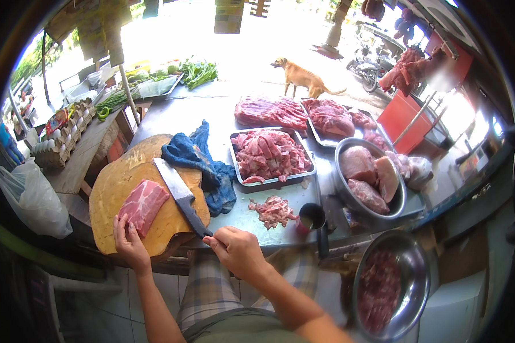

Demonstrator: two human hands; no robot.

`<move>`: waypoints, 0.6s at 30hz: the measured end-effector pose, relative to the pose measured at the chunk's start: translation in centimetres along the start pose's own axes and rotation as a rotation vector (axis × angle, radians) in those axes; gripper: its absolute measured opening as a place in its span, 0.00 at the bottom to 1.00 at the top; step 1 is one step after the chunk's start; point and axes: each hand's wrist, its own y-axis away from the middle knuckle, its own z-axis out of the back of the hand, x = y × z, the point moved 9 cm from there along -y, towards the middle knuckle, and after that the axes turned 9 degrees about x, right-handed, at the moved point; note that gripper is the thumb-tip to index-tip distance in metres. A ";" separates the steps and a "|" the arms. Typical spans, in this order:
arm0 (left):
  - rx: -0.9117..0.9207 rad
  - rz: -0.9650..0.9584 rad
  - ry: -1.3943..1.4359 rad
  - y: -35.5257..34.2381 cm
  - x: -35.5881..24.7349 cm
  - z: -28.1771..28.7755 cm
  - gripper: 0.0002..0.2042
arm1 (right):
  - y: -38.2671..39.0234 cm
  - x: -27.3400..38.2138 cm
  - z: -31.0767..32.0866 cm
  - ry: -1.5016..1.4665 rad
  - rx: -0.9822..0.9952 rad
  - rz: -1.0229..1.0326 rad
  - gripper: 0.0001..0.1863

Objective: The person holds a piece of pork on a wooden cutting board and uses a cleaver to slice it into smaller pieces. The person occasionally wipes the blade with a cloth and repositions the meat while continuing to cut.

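A slab of raw meat (145, 206) lies on the round wooden chopping board (111, 180) at the left of the table. My left hand (130, 243) rests against its near end, fingers stretched out and touching the meat. My right hand (232, 246) is closed at the butt of the black handle of a knife (183, 199). The broad blade lies over the board, to the right of the slab, its tip pointing away. Beside the board's right edge is a crumpled blue cloth (212, 174), partly over the wood.
A tray of cut meat (272, 154) and a small heap of scraps (272, 211) are right of the cloth. Farther right stand a steel bowl (403, 200) of large pieces and a black-handled mug (312, 217). Below is another steel bowl (412, 297) with meat. A dog (303, 77) stands beyond.
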 end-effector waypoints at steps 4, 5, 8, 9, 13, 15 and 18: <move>0.007 0.003 -0.004 0.0 -0.1 0.0 0.12 | 0.0 -0.1 -0.3 0.000 0.007 0.000 0.17; 0.006 0.001 -0.008 0.0 -0.1 0.0 0.12 | 0.0 -0.1 -0.3 0.001 0.011 -0.005 0.17; 0.003 -0.019 -0.025 0.0 -0.2 0.1 0.13 | -0.1 -0.2 -0.4 -0.002 0.012 -0.001 0.16; 0.000 -0.015 -0.032 0.0 -0.1 0.1 0.13 | -0.1 -0.2 -0.3 0.001 0.011 0.001 0.16; -0.001 -0.024 -0.037 0.1 0.1 0.0 0.14 | 0.0 -0.3 -0.3 0.005 0.023 -0.009 0.16; -0.005 -0.014 -0.020 0.1 0.2 0.0 0.13 | 0.0 -0.4 -0.3 0.006 0.028 -0.015 0.16; -0.008 -0.024 -0.021 0.0 0.2 0.0 0.13 | 0.1 -0.5 -0.3 0.006 0.037 -0.025 0.16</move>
